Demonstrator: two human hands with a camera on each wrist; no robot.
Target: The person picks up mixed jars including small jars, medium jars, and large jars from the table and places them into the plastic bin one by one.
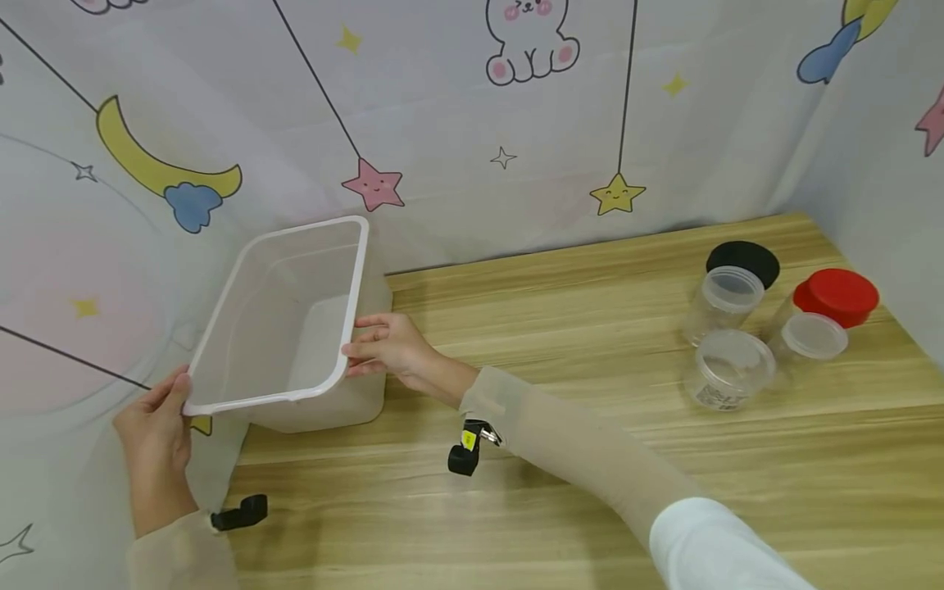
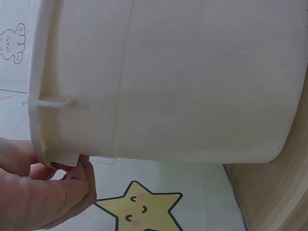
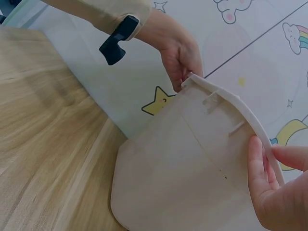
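A white plastic storage bin (image 1: 317, 414) without a lid sits at the left end of the wooden table, its inside bare in the head view. My left hand (image 1: 156, 426) pinches the rim at the near left corner, and the left wrist view shows those fingers (image 2: 86, 180) curled under the lip. On the right side, my right hand (image 1: 394, 351) grips the rim, thumb over the edge and fingers against the outer wall. In the right wrist view the bin's outer wall (image 3: 178, 168) lies between both hands.
At the table's right stand clear plastic jars, among them a wide one (image 1: 730, 373) and a narrower one (image 1: 726, 303). A black lid (image 1: 743, 262) and a red lid (image 1: 841, 295) are close behind them. Printed cloth (image 1: 457, 106) hangs along the table's back and sides.
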